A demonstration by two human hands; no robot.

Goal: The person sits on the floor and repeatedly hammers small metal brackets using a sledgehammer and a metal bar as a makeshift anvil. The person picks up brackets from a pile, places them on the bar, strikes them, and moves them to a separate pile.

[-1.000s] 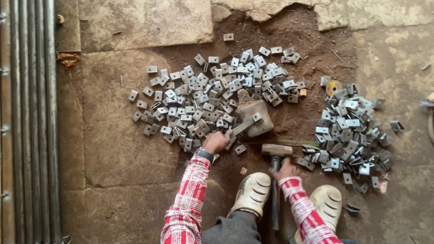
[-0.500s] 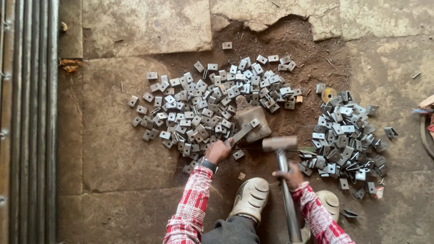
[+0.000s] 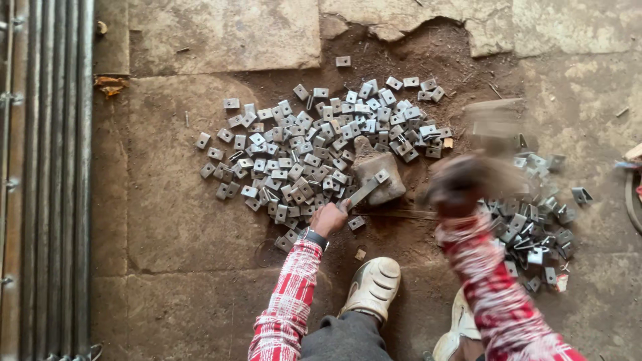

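Observation:
My left hand [image 3: 328, 218] grips a flat metal bar [image 3: 364, 192] whose far end holds a small square metal piece [image 3: 382, 176] on a grey stone block [image 3: 378, 175]. My right hand [image 3: 460, 186] is blurred in mid-swing, raised to the right of the block, and holds a hammer whose blurred head [image 3: 493, 117] is up near the right pile. A big heap of small square metal pieces [image 3: 314, 150] spreads left of and behind the block. A second heap [image 3: 535, 214] lies to the right.
Long metal rods [image 3: 47, 180] lie along the left edge. My two pale shoes [image 3: 372, 287] rest on the dirt floor near the block. Cracked concrete slabs [image 3: 221, 30] border the far side. A curved hose or cable [image 3: 632, 200] shows at the right edge.
The hammer was resting low by my shoes, then rose; my right hand now swings it up and to the right, blurred. My left hand keeps the bar on the block.

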